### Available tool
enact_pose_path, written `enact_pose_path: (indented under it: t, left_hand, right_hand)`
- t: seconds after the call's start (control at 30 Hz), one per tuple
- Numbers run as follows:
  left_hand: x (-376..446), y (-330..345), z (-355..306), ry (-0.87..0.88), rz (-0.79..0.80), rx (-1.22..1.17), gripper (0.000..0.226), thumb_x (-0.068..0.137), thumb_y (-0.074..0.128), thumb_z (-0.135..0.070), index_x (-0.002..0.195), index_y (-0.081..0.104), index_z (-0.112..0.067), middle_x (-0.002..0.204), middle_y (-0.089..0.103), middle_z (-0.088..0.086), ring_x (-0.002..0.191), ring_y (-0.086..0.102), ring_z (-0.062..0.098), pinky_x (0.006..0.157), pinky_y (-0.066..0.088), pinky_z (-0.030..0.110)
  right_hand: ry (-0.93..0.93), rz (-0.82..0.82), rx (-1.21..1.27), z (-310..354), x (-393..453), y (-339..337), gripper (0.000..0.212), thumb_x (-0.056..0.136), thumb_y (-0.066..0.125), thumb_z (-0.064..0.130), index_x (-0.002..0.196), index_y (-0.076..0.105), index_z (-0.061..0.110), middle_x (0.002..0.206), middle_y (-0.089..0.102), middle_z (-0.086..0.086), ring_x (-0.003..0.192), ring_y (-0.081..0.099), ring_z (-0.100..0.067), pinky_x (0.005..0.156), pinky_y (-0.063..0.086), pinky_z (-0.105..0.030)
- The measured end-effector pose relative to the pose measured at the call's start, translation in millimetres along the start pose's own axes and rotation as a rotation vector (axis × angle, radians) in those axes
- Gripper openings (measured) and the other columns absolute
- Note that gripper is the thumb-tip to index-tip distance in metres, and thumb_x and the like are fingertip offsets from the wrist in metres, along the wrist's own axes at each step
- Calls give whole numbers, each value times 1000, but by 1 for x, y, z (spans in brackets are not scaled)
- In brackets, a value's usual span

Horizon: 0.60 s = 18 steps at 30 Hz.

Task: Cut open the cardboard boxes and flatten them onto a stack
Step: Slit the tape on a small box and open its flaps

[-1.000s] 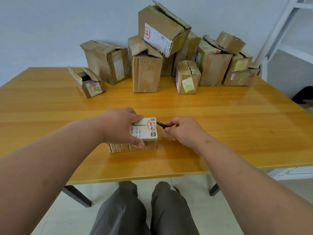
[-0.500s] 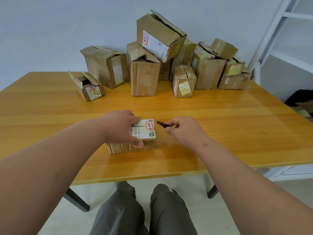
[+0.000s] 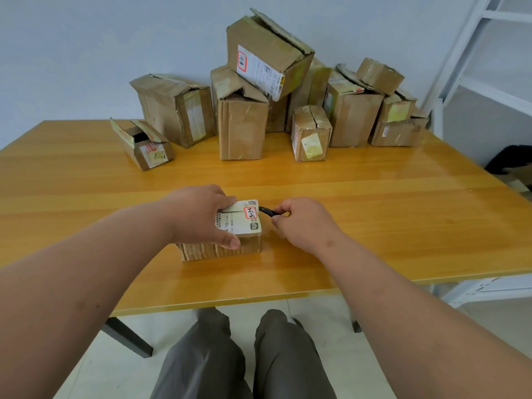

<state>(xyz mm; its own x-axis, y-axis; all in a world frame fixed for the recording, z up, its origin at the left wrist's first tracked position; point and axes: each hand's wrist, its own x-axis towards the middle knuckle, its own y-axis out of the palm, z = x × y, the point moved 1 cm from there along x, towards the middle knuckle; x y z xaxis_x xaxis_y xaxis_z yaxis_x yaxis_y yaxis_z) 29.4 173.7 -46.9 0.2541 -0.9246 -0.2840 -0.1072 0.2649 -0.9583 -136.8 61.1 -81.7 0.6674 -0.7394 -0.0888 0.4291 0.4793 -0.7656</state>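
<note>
Left hand [image 3: 201,217] fingers clamping small box [image 3: 230,234], right hand [image 3: 302,223] pinching black cutter [image 3: 266,211] at its right edge

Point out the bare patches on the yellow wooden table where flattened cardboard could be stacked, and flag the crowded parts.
The yellow wooden table lies bare right of the right hand, out to its right edge. Another free patch runs left of the left hand, below the small open-ended box. The back is crowded with the pile of brown cardboard boxes; the centre holds the small labelled box.
</note>
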Motion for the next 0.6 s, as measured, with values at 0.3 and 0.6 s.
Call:
enact_pose_path:
  t: [0.3, 0.6]
  left_hand:
    - [0, 0, 0, -3, -1, 19, 100, 74, 62, -74, 155, 23, -29, 142, 39, -11, 118, 47, 14, 81, 40, 26]
    - [1, 0, 0, 0, -3, 6, 101, 74, 62, -75, 155, 23, -30, 141, 40, -11, 117, 48, 14, 83, 44, 27]
  right_hand:
    - [-98, -37, 24, 13, -1, 1, 22, 96, 55, 26, 111, 71, 25, 72, 53, 13, 68, 48, -9, 54, 37, -24]
    - [9, -4, 75, 6, -4, 1, 18, 97, 54, 24, 106, 69, 22, 75, 57, 5, 73, 55, -19, 62, 43, -31]
